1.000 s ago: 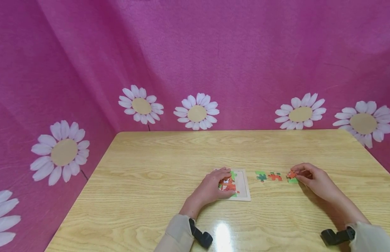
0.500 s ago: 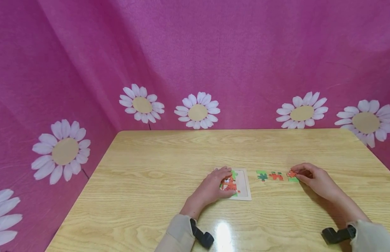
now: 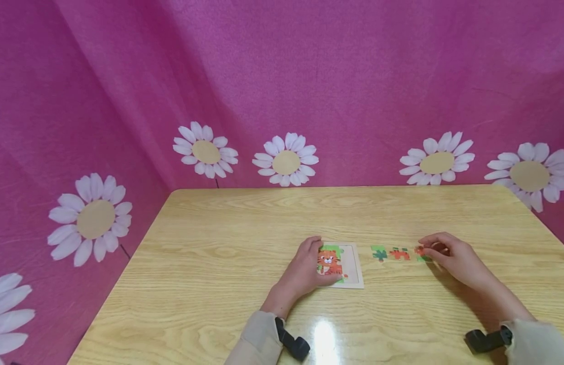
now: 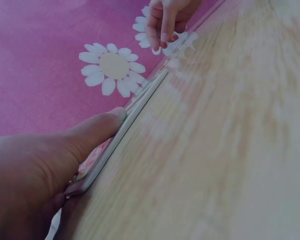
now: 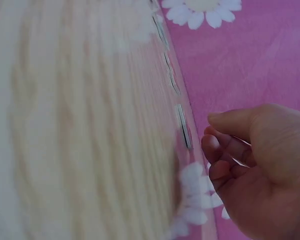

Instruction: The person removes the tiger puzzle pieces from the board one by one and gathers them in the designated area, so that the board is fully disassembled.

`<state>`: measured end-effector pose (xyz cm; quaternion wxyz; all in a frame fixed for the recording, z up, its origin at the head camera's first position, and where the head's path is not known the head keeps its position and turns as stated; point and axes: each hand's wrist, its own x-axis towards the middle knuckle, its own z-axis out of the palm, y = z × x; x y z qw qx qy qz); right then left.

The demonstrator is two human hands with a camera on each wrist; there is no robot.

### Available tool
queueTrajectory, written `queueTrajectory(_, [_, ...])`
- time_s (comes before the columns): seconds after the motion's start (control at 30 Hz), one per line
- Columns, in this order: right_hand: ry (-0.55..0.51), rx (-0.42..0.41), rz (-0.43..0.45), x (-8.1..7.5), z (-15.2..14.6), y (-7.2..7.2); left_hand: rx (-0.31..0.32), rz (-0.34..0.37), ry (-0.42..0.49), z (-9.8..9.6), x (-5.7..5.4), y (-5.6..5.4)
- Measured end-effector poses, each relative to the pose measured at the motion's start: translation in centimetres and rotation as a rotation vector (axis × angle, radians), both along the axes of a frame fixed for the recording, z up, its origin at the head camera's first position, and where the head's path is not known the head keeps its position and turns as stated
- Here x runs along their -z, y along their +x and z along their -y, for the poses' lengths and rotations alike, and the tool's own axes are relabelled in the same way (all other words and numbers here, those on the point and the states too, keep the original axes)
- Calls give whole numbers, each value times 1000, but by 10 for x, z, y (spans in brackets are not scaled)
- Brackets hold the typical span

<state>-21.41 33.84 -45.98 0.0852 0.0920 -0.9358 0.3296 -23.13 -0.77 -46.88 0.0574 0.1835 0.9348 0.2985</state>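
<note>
My left hand [image 3: 301, 271] holds a square wooden puzzle tray [image 3: 359, 276] at its left side. Its thumb lies along the near rim, as the left wrist view shows, and its fingers reach toward the far left corner. Assembled pieces in the tray make an orange tiger [image 3: 328, 259] on green; the tray's right part is bare wood. Just above the rightmost loose puzzle piece [image 3: 419, 251], orange and green, hovers my right hand [image 3: 459, 259]. Its fingers are loosely bent, partly covering that piece. In the right wrist view the piece [image 5: 183, 126] lies on the table, apart from the fingertips.
Two more loose puzzle pieces lie in a row between the tray and my right hand: a green one [image 3: 379, 253] and an orange one [image 3: 400, 254]. The wooden table [image 3: 195, 263] ends at a pink curtain [image 3: 354, 91] printed with daisies.
My right fingertips have lifted slightly off the rightmost piece. The left fingers have drawn back to the left, uncovering more of the tiger picture.
</note>
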Motion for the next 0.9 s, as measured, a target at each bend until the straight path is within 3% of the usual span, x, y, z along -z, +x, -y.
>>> queueTrajectory(0.2, [3, -58, -79, -7, 20, 0, -4, -11, 7, 1, -1, 1])
queueTrajectory(0.4, [-9, -98, -7, -12, 49, -3, 5, -31, 7, 1, 1, 0])
queueTrajectory(0.6, [-34, -148, 4, -9, 76, -12, 4, -43, -4, 2, 2, -1])
queueTrajectory(0.9, [-65, -204, 73, -7, 107, -22, -7, -25, 8, 2, 4, -3])
